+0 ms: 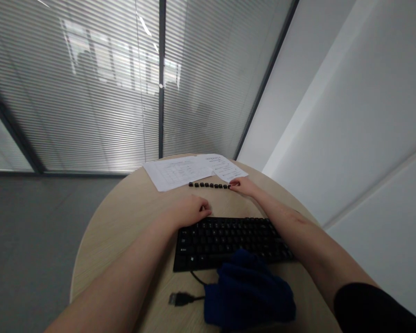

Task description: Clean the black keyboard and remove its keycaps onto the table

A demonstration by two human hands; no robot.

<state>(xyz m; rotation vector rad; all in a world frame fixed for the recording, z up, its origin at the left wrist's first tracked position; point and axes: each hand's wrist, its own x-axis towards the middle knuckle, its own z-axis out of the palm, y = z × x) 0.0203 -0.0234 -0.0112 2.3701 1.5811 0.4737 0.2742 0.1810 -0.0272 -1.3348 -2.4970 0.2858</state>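
A round-topped wooden worktop (pixel 114 231) stands before me, with a row of small black keys (pixel 206 185) laid out toward its far edge. The person's right hand (pixel 243 186) is at the row's right end, its fingertips bunched at the last key; I can't tell whether they pinch it or merely touch it. The left hand (pixel 193 210) sits by the far left corner of a black keyboard (pixel 225 240), fingers curled inward; from here I can't tell if anything is in them.

Printed papers (pixel 175 172) overlap along the far edge, just behind the keys. Toward the near edge, a crumpled blue cloth (pixel 246 296) lies over part of the keyboard's near side and hides some of it. A black cable (pixel 197 278) runs from the keyboard toward the cloth, and a plug (pixel 180 299) pokes out on the cloth's left. The right forearm (pixel 305 240) crosses the keyboard's right end, blocking it from view, its dark sleeve (pixel 370 305) pushed toward the elbow. Beyond the far edge are blinds (pixel 107 115), with a white wall (pixel 360 115) on the right.
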